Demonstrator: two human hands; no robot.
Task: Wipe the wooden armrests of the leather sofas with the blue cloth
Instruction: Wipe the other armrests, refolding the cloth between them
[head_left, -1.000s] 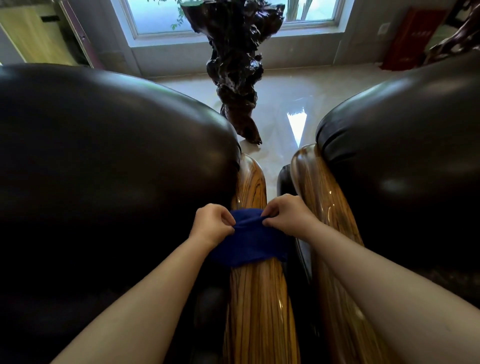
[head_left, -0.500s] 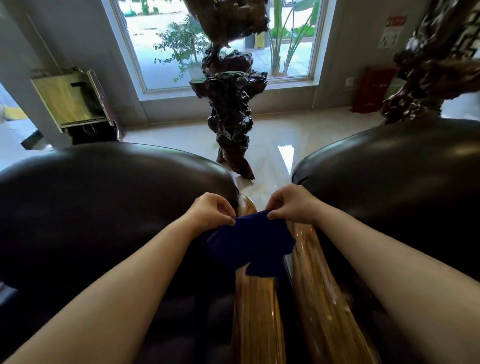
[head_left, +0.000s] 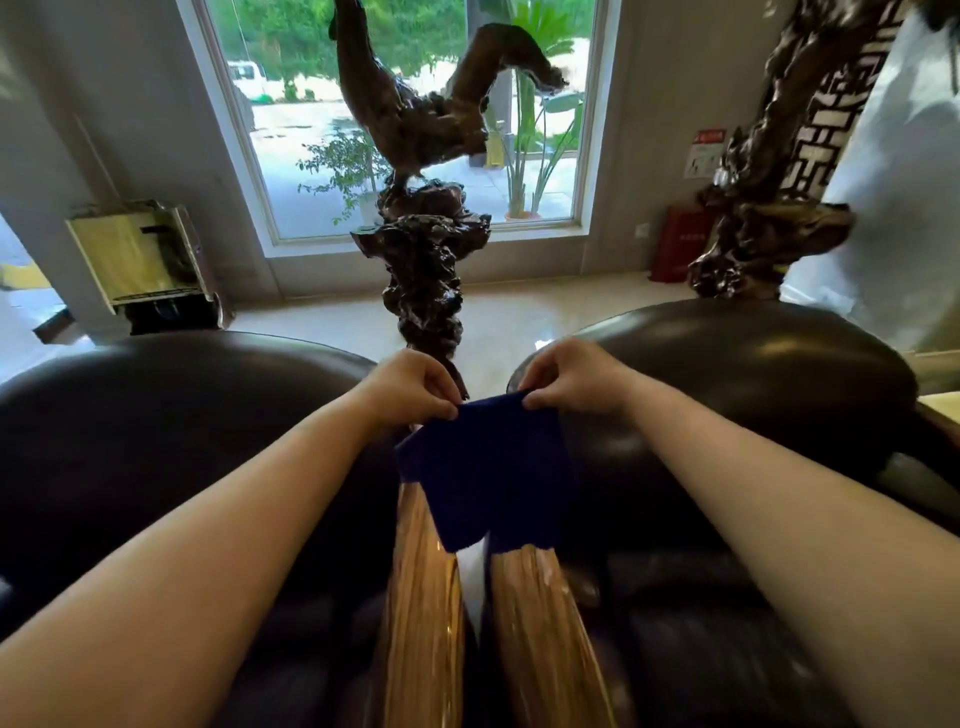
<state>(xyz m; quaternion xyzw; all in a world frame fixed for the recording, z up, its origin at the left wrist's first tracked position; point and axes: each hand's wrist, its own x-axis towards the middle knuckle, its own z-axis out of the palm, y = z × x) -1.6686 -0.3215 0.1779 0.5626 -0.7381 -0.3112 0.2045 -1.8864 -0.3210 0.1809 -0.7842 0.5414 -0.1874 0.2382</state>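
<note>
Now I am pinching the blue cloth (head_left: 488, 467) by its top corners, left hand (head_left: 410, 382) and right hand (head_left: 569, 376) closed, cloth hanging over both wooden armrests (head_left: 421, 597).

Lobby or lounge, leather sofas (head_left: 156, 441), carved root sculpture (head_left: 423, 260), polished floor (head_left: 519, 306)
</note>
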